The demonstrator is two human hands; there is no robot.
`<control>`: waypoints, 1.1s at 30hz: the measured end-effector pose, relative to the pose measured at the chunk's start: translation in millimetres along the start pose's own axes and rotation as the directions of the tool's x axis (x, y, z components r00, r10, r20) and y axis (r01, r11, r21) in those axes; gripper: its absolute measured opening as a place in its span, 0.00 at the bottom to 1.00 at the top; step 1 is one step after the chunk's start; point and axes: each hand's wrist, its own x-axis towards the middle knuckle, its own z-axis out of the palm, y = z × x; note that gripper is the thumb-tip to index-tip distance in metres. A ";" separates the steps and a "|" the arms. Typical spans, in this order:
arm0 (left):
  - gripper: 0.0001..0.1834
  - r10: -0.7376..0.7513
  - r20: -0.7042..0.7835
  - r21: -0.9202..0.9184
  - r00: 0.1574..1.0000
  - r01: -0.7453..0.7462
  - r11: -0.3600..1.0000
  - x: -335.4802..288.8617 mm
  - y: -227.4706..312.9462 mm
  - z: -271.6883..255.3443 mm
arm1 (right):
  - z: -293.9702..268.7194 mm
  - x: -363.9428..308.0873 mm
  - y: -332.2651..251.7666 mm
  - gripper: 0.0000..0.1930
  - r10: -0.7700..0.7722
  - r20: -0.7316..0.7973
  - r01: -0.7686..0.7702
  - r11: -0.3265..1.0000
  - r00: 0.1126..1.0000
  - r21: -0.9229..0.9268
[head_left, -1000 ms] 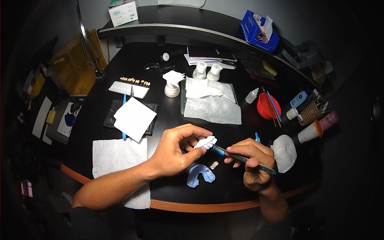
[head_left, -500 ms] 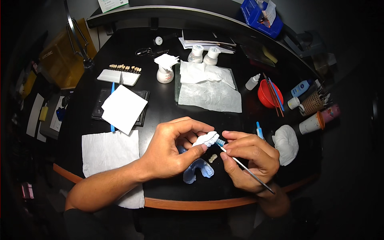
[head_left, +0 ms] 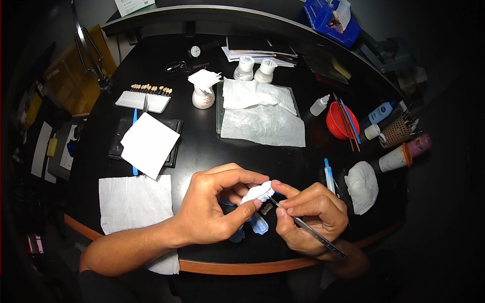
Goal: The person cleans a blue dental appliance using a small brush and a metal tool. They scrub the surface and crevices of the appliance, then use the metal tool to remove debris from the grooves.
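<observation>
My left hand (head_left: 209, 204) holds a white dental cast (head_left: 258, 193) between thumb and fingers, just above the desk. In a pen grip, my right hand (head_left: 318, 214) has a slim metal dental instrument (head_left: 319, 236), its thin dark tip at the cast's right edge. The index finger of that hand comes up against the cast. Below them lies a blue horseshoe-shaped dental piece (head_left: 259, 224), partly covered by my left hand. Beside it sits a small tooth-coloured dental bridge (head_left: 267, 208), half hidden by the instrument and fingers.
A blue-and-clear pen-like tool (head_left: 329, 177) and a white cloth bundle (head_left: 362, 187) lie right of my hands. Farther back are a red bowl (head_left: 339, 122) with brushes, white tissue (head_left: 262, 121), and a white jar (head_left: 203, 98). At left are white sheets (head_left: 150, 144) and a tooth shade guide (head_left: 144, 99).
The cast is turned and slightly lower in the picture; a light-blue part at its right end no longer shows. The instrument has rolled in my right hand, and more of the bridge is covered.
</observation>
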 end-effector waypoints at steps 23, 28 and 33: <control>0.19 0.040 -0.025 0.100 0.999 -0.038 0.994 -0.3 3.2 -1.5 | 2.1 -1.8 -5.6 0.09 -0.014 0.028 0.018 0.989 1.000 -0.146; 0.19 0.059 -0.067 0.096 0.996 -0.053 0.994 0.2 1.4 0.6 | 2.9 -4.8 -7.2 0.09 -0.018 0.029 0.023 0.979 0.999 -0.203; 0.19 0.055 -0.072 0.093 0.996 -0.048 0.994 -0.9 0.5 0.3 | 3.8 -4.7 -5.6 0.09 -0.031 0.028 0.036 0.980 0.999 -0.194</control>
